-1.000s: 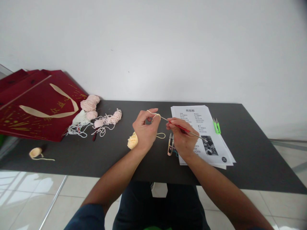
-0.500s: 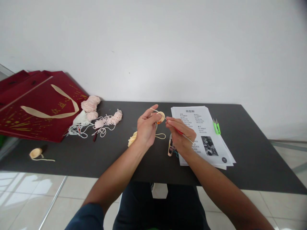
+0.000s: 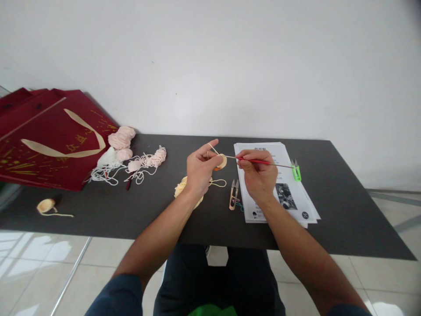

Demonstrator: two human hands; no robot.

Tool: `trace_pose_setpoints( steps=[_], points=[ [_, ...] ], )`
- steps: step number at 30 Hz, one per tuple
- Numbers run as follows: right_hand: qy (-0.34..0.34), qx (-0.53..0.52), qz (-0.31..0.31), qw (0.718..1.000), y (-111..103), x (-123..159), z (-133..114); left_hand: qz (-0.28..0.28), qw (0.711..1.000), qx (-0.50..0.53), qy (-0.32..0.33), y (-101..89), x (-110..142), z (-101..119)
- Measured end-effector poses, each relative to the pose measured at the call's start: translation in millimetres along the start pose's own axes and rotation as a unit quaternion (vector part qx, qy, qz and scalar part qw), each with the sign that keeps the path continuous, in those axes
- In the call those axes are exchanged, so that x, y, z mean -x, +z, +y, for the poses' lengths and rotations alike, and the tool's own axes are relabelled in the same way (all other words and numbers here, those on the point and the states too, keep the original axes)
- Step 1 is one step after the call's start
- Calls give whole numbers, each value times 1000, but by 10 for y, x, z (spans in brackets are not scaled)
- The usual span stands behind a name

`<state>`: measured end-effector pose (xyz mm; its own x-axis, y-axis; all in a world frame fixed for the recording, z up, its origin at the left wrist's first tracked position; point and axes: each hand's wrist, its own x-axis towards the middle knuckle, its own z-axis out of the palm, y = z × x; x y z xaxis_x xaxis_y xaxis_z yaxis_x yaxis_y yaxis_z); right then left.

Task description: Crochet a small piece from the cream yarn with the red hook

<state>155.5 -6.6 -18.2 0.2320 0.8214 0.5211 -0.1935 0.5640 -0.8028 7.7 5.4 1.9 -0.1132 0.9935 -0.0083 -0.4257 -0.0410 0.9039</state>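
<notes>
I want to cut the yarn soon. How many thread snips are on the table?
2. Beige snips lie on the dark table between the two hands, left of the printed sheets. Green snips lie on the sheets' far right edge. More may be hidden.

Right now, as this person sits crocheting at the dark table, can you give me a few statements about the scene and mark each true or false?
1. The right hand holds a red-handled crochet hook. True.
2. The left hand is empty. False: it pinches a small cream crochet piece.
3. Green snips lie on the printed sheets. True.
4. The pink yarn lies right of the sheets. False: it lies far left, beside the red bag.
</notes>
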Motion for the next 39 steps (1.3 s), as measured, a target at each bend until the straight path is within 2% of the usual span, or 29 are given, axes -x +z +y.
trace_pose_setpoints(
  steps=[3,5,7,9,12,17,20,27,31,36,39],
  points=[
    [-70,64,-18,995,40,26,-87,22,997,-56,45,-9,15,-25],
    [-92,88,-18,992,77,54,-137,31,990,-98,96,-17,32,-34],
    [-76,91,-3,993,97,74,-167,27,980,-133,148,-25,47,-36],
    [-32,71,16,997,92,79,-171,14,974,-139,176,-33,50,-36],
    [27,13,25,999,56,66,-141,-14,982,-90,163,-47,24,-44],
    [54,-40,26,997,21,35,-120,-62,992,-20,105,-89,-49,-47],
    [76,-55,28,995,25,10,-148,-72,993,-8,89,-97,-63,-29],
    [188,-137,40,972,87,1,-108,-69,996,-21,56,-45,-5,-18],
    [199,-134,44,970,136,37,-75,-60,997,-26,52,-49,-4,-32],
    [208,-130,56,968,150,46,-70,-56,994,-42,88,-60,-20,-33],
    [215,-133,60,966,156,47,-72,-61,994,-42,76,-55,-26,-35]
  ],
)
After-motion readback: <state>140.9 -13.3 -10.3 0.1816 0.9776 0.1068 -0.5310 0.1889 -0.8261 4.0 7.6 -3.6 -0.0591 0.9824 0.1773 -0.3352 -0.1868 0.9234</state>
